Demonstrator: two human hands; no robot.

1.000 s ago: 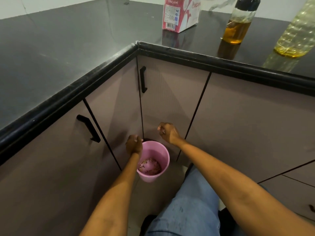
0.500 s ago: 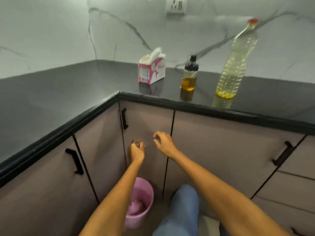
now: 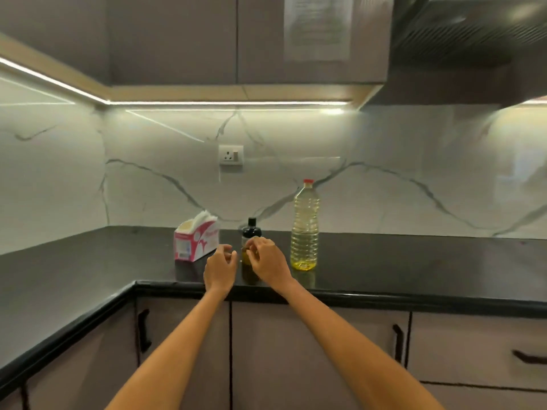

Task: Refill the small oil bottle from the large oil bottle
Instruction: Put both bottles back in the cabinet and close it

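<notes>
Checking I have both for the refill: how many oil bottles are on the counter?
2. The small oil bottle stands behind the hands, beside the tissue box; the large oil bottle stands to its right. None seems hidden.

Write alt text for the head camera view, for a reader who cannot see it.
Two bare hands, left hand and right hand, reach for a small oil bottle with a black cap on a black counter. A large oil bottle stands to its right, a tissue box to its left.

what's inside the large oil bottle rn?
The large oil bottle holds pale yellow oil nearly to its neck, under a red cap that is on. Nothing covers it; both hands are at the small oil bottle beside it.
</notes>
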